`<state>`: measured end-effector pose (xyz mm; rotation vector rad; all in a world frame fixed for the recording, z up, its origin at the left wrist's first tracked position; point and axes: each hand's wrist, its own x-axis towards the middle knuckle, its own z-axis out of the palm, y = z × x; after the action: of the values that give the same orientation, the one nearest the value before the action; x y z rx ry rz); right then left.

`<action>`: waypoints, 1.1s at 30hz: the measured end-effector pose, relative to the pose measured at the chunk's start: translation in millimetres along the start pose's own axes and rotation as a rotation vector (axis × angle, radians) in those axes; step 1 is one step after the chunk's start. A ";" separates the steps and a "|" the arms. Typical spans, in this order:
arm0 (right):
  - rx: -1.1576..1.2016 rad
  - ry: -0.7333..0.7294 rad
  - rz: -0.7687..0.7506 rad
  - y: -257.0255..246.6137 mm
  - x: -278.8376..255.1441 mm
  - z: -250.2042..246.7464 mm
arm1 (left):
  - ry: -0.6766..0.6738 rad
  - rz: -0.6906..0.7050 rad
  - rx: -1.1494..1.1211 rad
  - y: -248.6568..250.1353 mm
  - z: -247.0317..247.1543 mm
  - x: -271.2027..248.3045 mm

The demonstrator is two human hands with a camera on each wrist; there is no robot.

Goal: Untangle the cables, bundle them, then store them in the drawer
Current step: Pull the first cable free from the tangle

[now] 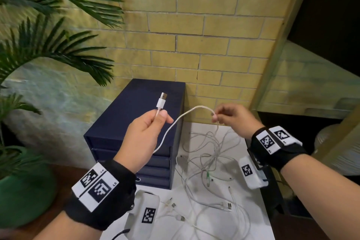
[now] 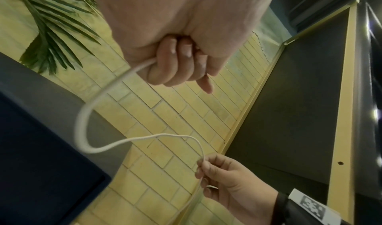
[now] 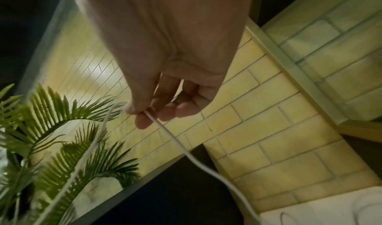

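Note:
My left hand (image 1: 148, 128) grips a white USB cable (image 1: 175, 124) just below its plug (image 1: 161, 100), which points up. The cable arcs right to my right hand (image 1: 224, 117), whose thumb and fingertips pinch it above the table. From there it drops into a tangle of white cables (image 1: 210, 171) on the white table (image 1: 257, 212). The left wrist view shows my fist (image 2: 175, 65) closed round the cable (image 2: 82, 127). In the right wrist view the cable (image 3: 181, 148) runs down from the pinch (image 3: 142, 114). A dark blue drawer unit (image 1: 140, 126) stands behind my left hand, its drawers closed.
A yellow brick wall (image 1: 194, 35) backs the table. A palm plant (image 1: 48, 45) in a green pot (image 1: 23, 191) stands at the left on a brown surface. Dark shelving (image 1: 311, 122) borders the right side. Loose plug ends (image 1: 175, 208) lie near the table's front.

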<state>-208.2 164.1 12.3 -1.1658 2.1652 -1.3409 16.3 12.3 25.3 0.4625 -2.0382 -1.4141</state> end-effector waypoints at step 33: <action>-0.200 0.168 0.338 114.3 5.4 39.6 | 0.164 0.021 0.122 -6.2 -0.6 -13.8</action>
<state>-239.1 161.8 -104.7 -0.7242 2.5253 -1.1294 26.8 17.7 15.8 0.5868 -1.9967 -1.2032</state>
